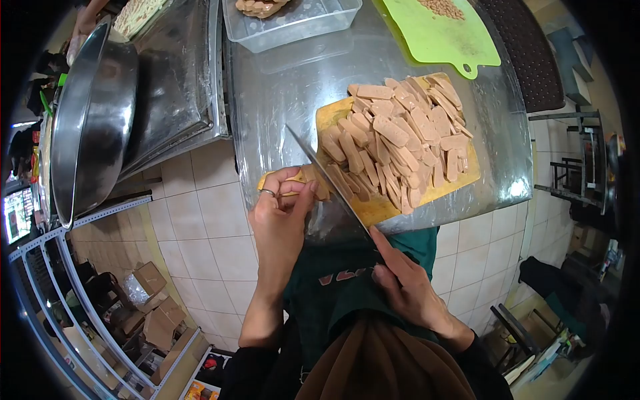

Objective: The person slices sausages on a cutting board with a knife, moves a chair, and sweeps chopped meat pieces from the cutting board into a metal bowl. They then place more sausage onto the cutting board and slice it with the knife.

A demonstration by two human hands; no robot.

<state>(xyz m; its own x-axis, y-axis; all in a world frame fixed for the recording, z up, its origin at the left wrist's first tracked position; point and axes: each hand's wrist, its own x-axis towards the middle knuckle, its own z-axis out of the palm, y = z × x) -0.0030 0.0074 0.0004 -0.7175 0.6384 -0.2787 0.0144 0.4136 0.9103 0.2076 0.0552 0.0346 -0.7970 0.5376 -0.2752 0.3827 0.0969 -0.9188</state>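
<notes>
1. At the far left we see a large steel bowl (pixel 90 127) tipped on its side on a wire rack, and beside it a steel tray (pixel 177 80); neither is near our hands.
2. Our left hand (pixel 280 213) is clenched over the end of a pale sausage piece (pixel 313 180) at the near left corner of the wooden cutting board (pixel 373 208), fingertips curled down on it, a ring on one finger.
3. The knife (pixel 327 180) runs diagonally just right of those fingers, its blade resting against the piece. Our right hand (pixel 407 283) is grasping its handle low at the board's near edge, index finger stretched along the spine.
4. The piece looks soft, light and a little greasy, we judge: it would squash or slide if pressed hard, so a hold from above, close to the cut and with fingertips tucked back, suits it.
5. Right of the blade a heap of cut slices (pixel 407 143) covers most of the board, leaning on each other; they look limp and easy to scatter.
6. The board sits on a shiny steel desk (pixel 293 93). Farther back stand a clear plastic tub (pixel 293 23) and, to the right, a green cutting board (pixel 440 37).
</notes>
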